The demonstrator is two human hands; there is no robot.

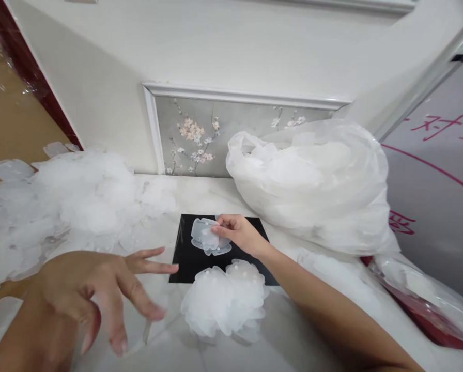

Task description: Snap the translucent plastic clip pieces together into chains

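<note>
Hands, two. The right hand is pinching a translucent white petal piece between thumb and fingertips, holding it just above the far half of the black mat. It may be more than one layer stacked together; the view is too soft to separate them. The left hand is hovering low in the foreground with its fingers spread and loosely curved, gripping nothing, its index finger pointing toward the mat's near left corner. The petal piece is lying ahead of and to the right of the left hand, well apart from it.

Black mat, one, lying flat on the pale table between the two hands.

White ruffled ball, one, sitting on the table and overlapping the mat's near edge, directly below the pinched piece and just beside the right forearm.

Heap of loose white petal pieces, one, spreading over the table's left side behind the left hand; the pieces are too many and too overlapped to count.

Clear plastic bag, one, bulging with white material, resting on the table's right side beyond the right hand.

Red item under clear wrap, one, lying at the right edge.

Framed blossom panel, one, showing on the wall behind the table.
</note>
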